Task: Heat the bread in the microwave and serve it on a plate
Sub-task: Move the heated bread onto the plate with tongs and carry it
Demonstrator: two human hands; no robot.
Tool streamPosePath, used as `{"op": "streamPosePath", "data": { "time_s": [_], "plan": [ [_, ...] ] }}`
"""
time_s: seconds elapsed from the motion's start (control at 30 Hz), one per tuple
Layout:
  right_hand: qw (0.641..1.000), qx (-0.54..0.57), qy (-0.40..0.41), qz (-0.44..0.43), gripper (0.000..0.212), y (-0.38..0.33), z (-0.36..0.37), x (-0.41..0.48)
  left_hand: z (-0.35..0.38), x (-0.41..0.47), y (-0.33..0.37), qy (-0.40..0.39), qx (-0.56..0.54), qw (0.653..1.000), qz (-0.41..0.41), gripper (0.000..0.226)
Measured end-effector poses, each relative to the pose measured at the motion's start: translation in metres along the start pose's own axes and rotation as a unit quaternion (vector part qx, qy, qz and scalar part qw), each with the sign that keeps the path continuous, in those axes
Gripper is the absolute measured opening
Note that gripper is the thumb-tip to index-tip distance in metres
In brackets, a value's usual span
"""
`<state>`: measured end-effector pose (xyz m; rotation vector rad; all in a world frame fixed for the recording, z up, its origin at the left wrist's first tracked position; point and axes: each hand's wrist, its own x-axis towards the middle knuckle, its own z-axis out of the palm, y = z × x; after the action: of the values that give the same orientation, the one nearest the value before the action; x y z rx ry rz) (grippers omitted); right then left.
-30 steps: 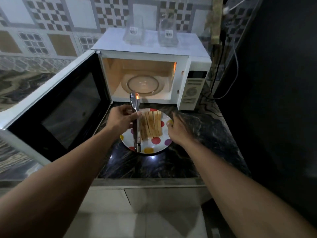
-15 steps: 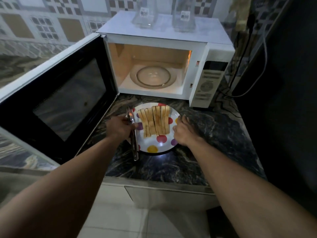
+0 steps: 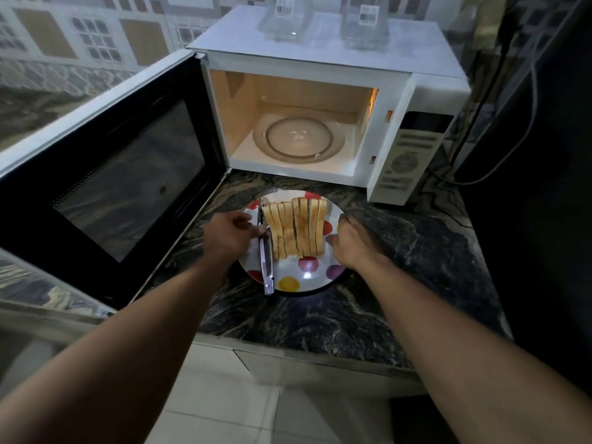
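A dark marbled stone desk (image 3: 400, 251) carries a white box-shaped microwave (image 3: 320, 64), its black-windowed door (image 3: 121, 174) swung wide. The cavity is lit, and its round glass turntable (image 3: 299, 141) is bare. Just in front sits a round white plate with coloured dots (image 3: 307, 277), holding a row of pale sliced bread (image 3: 296, 229) stood on edge. Slim steel tongs (image 3: 266, 261) lie along the plate's left side, touching the bread. The left hand (image 3: 229, 233) pinches the tongs near their middle, and the right hand (image 3: 352, 241) curls round the plate's right rim. Nothing shows whether the bread has been heated. If it has, serving looks nearly done, with only the door left to shut
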<state>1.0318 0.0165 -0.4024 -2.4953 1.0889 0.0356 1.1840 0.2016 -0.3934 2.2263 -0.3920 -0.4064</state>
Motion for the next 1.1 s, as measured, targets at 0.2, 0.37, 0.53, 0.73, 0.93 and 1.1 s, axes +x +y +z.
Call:
{"op": "streamPosePath", "data": {
  "time_s": [0.2,0.37,0.53,0.73,0.93,1.1],
  "plan": [
    [1.0,-0.016,0.005,0.007,0.055,0.002,0.0,0.011,-0.009,0.001,-0.018,0.035,0.113,0.993,0.01,0.035],
    [0.998,0.051,-0.002,0.045,0.053,0.002,-0.002,0.022,-0.008,0.011,-0.019,-0.038,0.09,0.995,-0.007,0.05],
    [0.981,0.182,0.002,0.061,0.057,0.013,0.001,0.026,-0.01,0.026,-0.034,-0.064,-0.025,0.996,-0.048,0.048],
    [0.942,0.329,0.013,0.055,0.048,0.026,0.001,0.015,-0.009,0.019,-0.024,-0.09,-0.153,0.982,-0.061,0.041],
    [0.913,0.407,0.032,0.023,0.057,0.03,0.001,0.005,-0.002,0.01,-0.013,-0.074,-0.174,0.981,-0.05,0.029],
    [0.875,0.482,0.032,0.003,0.049,0.026,-0.001,-0.003,-0.006,0.003,-0.008,-0.061,-0.232,0.97,-0.046,0.024]
  ]
}}
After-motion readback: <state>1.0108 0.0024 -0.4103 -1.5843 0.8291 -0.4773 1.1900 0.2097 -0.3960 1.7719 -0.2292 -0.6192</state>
